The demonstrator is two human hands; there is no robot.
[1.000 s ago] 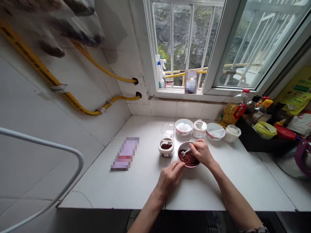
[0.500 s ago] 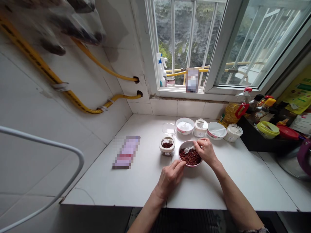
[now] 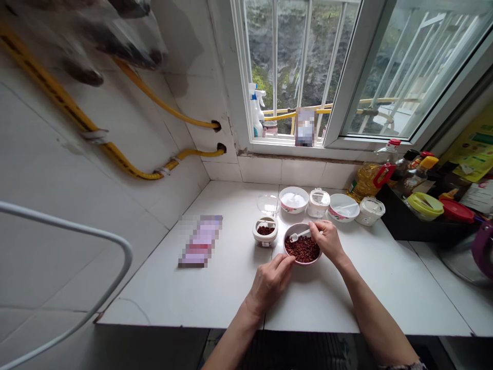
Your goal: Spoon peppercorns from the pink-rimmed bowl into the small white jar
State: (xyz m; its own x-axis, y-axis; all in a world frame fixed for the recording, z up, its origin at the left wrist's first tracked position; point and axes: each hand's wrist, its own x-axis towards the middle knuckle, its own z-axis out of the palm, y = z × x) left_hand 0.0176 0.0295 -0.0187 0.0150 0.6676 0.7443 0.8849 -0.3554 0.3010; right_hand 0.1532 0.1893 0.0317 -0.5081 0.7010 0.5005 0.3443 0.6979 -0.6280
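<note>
A bowl [image 3: 285, 250] of dark red grains, which look like Sichuan peppercorns [image 3: 304, 251], stands on the counter. My left hand [image 3: 272, 280] is closed on its near left rim, thumb and fingers pinched at the edge. Between the fingers of my right hand [image 3: 326, 239] is the handle of a small white spoon [image 3: 295, 237]. The spoon's scoop is over the peppercorns at the far left of the bowl. Just left of the bowl sits a seasoning jar [image 3: 265, 238] with the same dark red grains inside. Its clear lid [image 3: 268, 204] is flipped up behind it.
Behind stand a bowl of white grains [image 3: 294, 208], a lidded jar [image 3: 318, 204], another bowl with a white spoon [image 3: 343, 218] and a second lidded jar [image 3: 370, 211]. An oil bottle [image 3: 365, 181] and a black rack [image 3: 408, 221] are at right. A blurred purple packet [image 3: 201, 241] lies left.
The spoon has risen slightly from the peppercorns, its scoop shifting a little up and left. My right hand has moved slightly; the left hand stays on the rim.
</note>
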